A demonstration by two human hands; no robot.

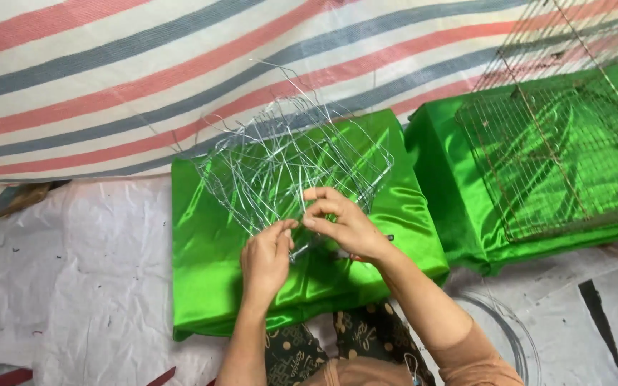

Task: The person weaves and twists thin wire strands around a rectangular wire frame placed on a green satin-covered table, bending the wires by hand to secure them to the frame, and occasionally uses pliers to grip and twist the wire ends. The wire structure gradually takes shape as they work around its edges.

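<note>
A tangle of thin silver wire pieces (287, 161) lies piled on a block wrapped in shiny green cloth (209, 250). My left hand (266, 257) pinches the near end of a wire at the pile's front edge. Just to its right, my right hand (345, 221) has its fingers curled around the same bit of wire, fingertips almost touching the left thumb. Both hands rest over the front half of the green block. Something small and red shows under my right wrist, mostly hidden.
A second green-wrapped block (466, 214) stands to the right, carrying rusty wire mesh grids (559, 157). A red, blue and white striped tarp (109, 78) hangs behind. White plastic sheeting (80, 286) covers the floor. A coil of wire (516, 343) lies by my right elbow.
</note>
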